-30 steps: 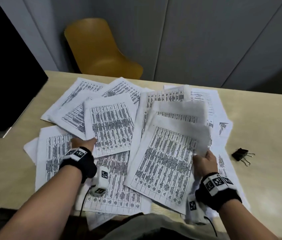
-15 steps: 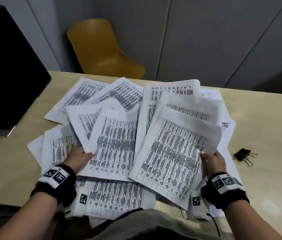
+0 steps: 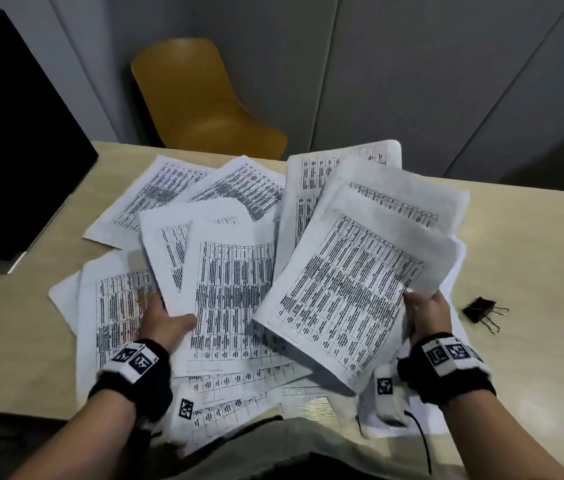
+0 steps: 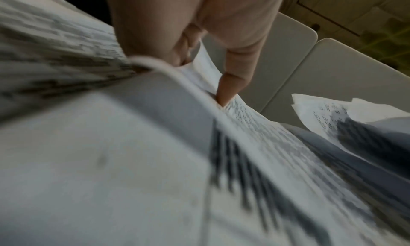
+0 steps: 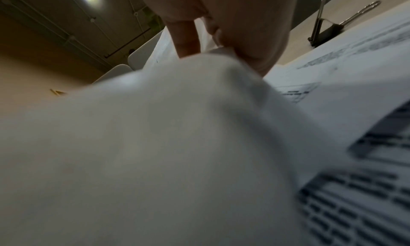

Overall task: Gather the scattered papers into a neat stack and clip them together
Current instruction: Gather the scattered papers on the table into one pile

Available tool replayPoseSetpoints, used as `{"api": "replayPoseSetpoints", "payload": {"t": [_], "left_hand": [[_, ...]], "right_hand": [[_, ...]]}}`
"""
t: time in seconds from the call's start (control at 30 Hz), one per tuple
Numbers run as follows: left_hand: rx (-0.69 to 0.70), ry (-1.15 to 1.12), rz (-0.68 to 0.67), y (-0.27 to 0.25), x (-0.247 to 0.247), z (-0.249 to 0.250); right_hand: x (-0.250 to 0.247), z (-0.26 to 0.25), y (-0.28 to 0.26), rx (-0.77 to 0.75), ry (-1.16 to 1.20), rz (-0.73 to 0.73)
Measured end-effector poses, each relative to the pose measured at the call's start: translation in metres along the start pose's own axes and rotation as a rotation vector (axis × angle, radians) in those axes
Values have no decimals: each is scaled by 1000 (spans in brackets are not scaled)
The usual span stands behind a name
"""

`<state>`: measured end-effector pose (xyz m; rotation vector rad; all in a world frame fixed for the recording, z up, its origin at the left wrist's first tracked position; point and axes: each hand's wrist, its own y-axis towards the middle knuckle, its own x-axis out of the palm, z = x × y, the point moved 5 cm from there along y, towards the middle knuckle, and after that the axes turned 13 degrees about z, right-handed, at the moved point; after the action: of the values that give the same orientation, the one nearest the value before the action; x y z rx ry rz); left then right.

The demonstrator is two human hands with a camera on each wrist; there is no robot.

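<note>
1. Left wrist view: a fold of paper is pinched between the thumb and curled fingers (image 4: 228, 90) of the left hand (image 3: 166, 322), so a small fan of sheets (image 3: 225, 289) is gripped at its lower left edge.
2. A second, thicker fan (image 3: 353, 282) is clasped at its right edge by the right hand (image 3: 427, 315); in the right wrist view its fingers (image 5: 184, 39) are seen curled round the lifted paper.
3. Both fans are raised at a tilt above the table (image 3: 533, 244), and they overlap one another in the middle.
4. More printed sheets (image 3: 159, 195) are left flat and scattered on the table beyond and under the hands.
5. A black binder clip (image 3: 480, 310) lies on the bare wood, just beside the right edge of the papers and near the right hand.
6. The sheets are judged light, limp and already crumpled; they will likely sag and slide over one another if held by one corner only.
7. A hold at both long edges is advised, so that the bundle can be tapped square on the table.
8. The clip is judged stiff-sprung; it is best squeezed by its wire handles.
</note>
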<state>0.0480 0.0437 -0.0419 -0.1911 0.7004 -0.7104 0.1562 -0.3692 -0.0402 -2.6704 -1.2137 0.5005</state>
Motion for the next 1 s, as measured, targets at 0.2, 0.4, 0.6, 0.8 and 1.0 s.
{"api": "replayPoseSetpoints", "payload": {"t": [0.2,0.4,0.6,0.8,1.0], "left_hand": [[-43,0,-265,-14,31,7],[-178,-174,-394,-31,42,14],[-44,-139,-361,-30,52,13],[-63,-107,-405,-20,60,0],[-5,-11,-408,-34,53,6]], "right_hand": [[23,17,-28,41,-201,-198],[34,20,-68,-14,-371,-400],[31,15,-71,116,-262,-457],[29,18,-87,174,-188,-576],[31,20,-79,9,-395,-532]]}}
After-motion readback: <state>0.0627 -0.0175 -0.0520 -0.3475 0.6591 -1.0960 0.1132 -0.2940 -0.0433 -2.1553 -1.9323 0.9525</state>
